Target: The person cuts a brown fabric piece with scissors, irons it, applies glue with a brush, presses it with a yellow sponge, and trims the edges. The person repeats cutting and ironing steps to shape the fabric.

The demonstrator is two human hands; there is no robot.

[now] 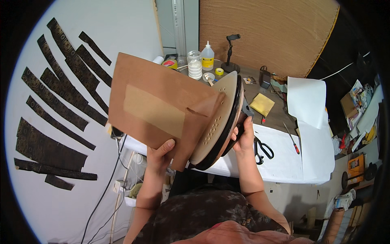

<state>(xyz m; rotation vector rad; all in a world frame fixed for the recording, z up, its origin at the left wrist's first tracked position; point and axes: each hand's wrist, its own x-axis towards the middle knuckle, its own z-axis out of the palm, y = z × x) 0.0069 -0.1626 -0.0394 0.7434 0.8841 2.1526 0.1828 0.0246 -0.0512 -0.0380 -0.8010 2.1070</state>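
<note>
Left hand [159, 156] pinches a brown sheet [160, 81]; right hand [244, 138] grips a perforated disc [221, 118] from behind.
Sheet and disc meet in front of the torso, above the near edge of the worktable [280, 158]; one flap looks folded already, the pale rectangle [152, 107] is uncovered, and whether they are joined I cannot tell. Left thumb lies on top; both forearms rise from below.

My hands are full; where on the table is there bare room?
White paper between the black scissors and red-handled tool is bare; right of that, the sheet looks bare too. Behind, it's crowded: jar, bottle, tape roll, stand.
</note>
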